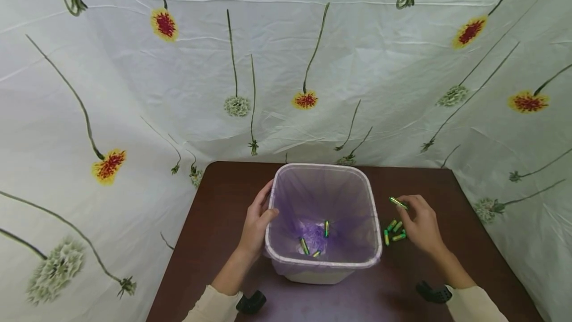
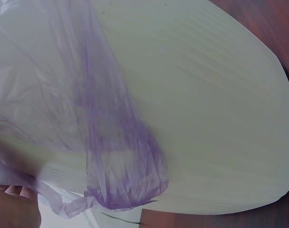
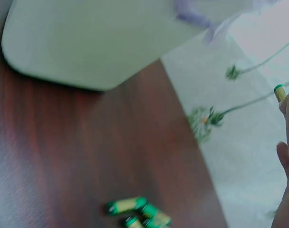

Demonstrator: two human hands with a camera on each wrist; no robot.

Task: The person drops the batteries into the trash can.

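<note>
A white bin (image 1: 313, 277) lined with a thin purple bag (image 1: 286, 212) stands on the table. My left hand (image 1: 256, 225) grips its left rim, thumb over the edge; in the left wrist view the bag's folded edge (image 2: 128, 180) hangs down the outer wall. Inside the bin lie 3 green and gold batteries, one of them a battery (image 1: 326, 229) near the middle. To the right of the bin, my right hand (image 1: 422, 225) pinches another such battery (image 1: 397, 202) above the table. Below that hand lies a small group of batteries (image 1: 397, 237).
The dark brown table (image 1: 223, 198) reaches back to a white flower-printed cloth (image 1: 201, 88) that hangs behind and at both sides. A dark band (image 1: 433, 293) sits at the right wrist and another dark band (image 1: 251, 302) at the left.
</note>
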